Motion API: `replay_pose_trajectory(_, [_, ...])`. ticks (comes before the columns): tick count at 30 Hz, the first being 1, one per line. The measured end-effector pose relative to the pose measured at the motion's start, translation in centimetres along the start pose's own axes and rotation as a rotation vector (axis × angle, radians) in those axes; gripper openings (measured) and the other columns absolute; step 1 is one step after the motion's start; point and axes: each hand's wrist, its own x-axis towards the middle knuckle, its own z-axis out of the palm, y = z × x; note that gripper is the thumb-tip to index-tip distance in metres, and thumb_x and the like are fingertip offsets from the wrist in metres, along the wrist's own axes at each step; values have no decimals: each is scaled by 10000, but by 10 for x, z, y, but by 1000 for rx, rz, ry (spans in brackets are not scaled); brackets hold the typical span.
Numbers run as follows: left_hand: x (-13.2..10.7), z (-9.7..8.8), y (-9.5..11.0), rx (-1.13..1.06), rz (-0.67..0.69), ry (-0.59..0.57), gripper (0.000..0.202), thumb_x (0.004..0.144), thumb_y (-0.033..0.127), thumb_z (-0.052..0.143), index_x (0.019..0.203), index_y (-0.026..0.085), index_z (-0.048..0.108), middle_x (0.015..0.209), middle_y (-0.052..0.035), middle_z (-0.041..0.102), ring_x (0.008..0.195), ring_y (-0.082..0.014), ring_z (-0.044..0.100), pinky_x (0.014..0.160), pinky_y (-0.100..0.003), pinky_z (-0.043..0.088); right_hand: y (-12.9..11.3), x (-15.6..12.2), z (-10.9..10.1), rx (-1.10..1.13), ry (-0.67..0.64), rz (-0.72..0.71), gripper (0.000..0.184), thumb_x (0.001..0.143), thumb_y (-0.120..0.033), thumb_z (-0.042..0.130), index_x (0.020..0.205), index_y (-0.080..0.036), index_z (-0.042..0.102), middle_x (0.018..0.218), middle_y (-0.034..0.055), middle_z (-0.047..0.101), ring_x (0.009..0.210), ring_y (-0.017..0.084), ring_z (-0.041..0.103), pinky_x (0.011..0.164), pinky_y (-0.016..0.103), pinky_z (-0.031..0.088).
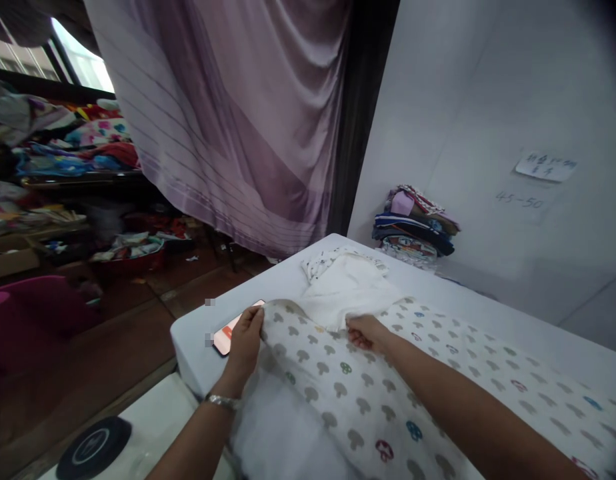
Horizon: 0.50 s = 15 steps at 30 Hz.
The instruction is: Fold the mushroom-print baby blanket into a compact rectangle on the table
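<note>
A white cloth printed with mushrooms spreads over the front of the white table and runs off to the right. My left hand pinches its far left corner. My right hand is closed on the edge where a plain white cloth meets the printed one; I cannot tell whether it grips one layer or both. Under the plain cloth's far side, a speckled white fabric peeks out. A phone with a lit screen lies on the table just left of my left hand, partly hidden by it.
Folded clothes are stacked by the wall at the table's far side. A purple curtain hangs behind. At lower left stands a white surface with a round black object. Heaped fabrics and a pink chair are further left.
</note>
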Motion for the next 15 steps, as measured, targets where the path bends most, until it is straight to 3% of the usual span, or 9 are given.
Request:
replay_pose_trajectory(4, [10, -5, 9, 136, 187, -161, 324, 748, 481, 514, 836, 182, 601, 756, -2, 590, 726, -146, 525, 657, -236, 435, -5, 6, 12, -133, 102, -6, 243, 753, -156, 574, 523, -148, 495, 353, -8, 499, 261, 87, 428, 278, 171, 261])
replay_pose_trajectory(9, [6, -20, -2, 230, 176, -423, 290, 744, 400, 519, 883, 183, 650, 779, -16, 643, 729, -167, 571, 682, -280, 475, -10, 1, 14, -147, 139, -66, 245, 745, -116, 518, 506, -156, 488, 368, -25, 508, 293, 79, 455, 303, 162, 286])
replay_pose_trajectory(12, [-3, -31, -17, 366, 200, -458, 291, 696, 281, 524, 944, 193, 650, 977, -42, 657, 899, -204, 592, 807, -330, 474, -10, -9, 1, -110, 124, -78, 268, 798, -200, 501, 534, -159, 486, 380, -29, 511, 287, 62, 426, 290, 148, 254])
replay_pose_trajectory(15, [-13, -36, -26, 554, 284, -390, 344, 686, 187, 468, 994, 195, 623, 1054, -47, 628, 999, -201, 563, 890, -343, 433, -9, -14, -9, -85, 71, 9, 343, 836, -337, 508, 551, -147, 499, 371, 15, 513, 271, 91, 422, 261, 169, 225])
